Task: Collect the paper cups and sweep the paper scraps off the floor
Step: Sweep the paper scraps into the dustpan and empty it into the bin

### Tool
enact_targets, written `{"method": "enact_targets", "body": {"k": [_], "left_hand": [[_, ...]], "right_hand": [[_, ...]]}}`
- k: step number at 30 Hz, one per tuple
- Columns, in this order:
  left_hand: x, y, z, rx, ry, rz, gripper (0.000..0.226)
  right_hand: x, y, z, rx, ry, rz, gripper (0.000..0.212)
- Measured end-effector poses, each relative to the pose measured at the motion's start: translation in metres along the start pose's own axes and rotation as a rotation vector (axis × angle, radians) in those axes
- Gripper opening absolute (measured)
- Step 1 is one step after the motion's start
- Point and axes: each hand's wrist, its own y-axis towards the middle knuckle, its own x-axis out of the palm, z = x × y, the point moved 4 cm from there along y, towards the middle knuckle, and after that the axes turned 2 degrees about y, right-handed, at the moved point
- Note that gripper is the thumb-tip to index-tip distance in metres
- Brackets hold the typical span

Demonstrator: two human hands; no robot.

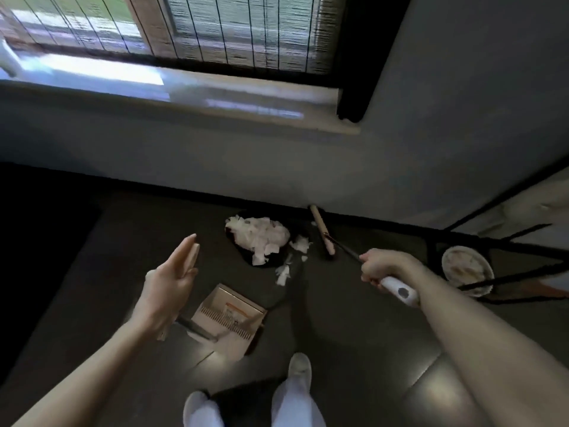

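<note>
Shows glossy, smooth dark tile on floor (354,334), matt white paper in scraps (261,237), smooth beige plastic on ribbed dustpan (229,309). Looks like pale wood on broom head (321,232), white plastic on grip (398,291). Reads matt on wall (215,155), woven on blind (240,29).

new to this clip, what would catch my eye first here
The white heap of paper scraps on the dark floor by the wall, mid-frame, grabs the eye first. Just right of it lies the broom, its handle gripped by the right hand. The left hand hovers open near a beige dustpan, lower left.
</note>
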Motion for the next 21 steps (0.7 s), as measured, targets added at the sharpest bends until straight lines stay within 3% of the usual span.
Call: {"method": "enact_targets", "body": {"k": [4, 8, 11, 15, 21], "left_hand": [[0.003, 0.001, 0.001, -0.071, -0.076, 0.035, 0.064], [0.001, -0.002, 0.012, -0.109, -0.048, 0.089, 0.061], [0.004, -0.001, 0.026, -0.134, -0.105, 0.098, 0.059], [0.009, 0.001, 0.04, -0.106, -0.048, 0.083, 0.059], [0.013, 0.01, 0.056, -0.096, -0.062, 0.066, 0.059]], "right_hand": [[0.017, 0.037, -0.018, -0.048, -0.306, -0.066, 0.051], [0.033, 0.034, -0.011, -0.066, -0.445, -0.173, 0.065], [0.014, 0.018, 0.001, -0.086, -0.335, -0.231, 0.065], [-0.031, 0.003, 0.021, -0.02, 0.06, -0.218, 0.066], [-0.071, 0.0, 0.025, 0.05, 0.154, -0.23, 0.055]]}}
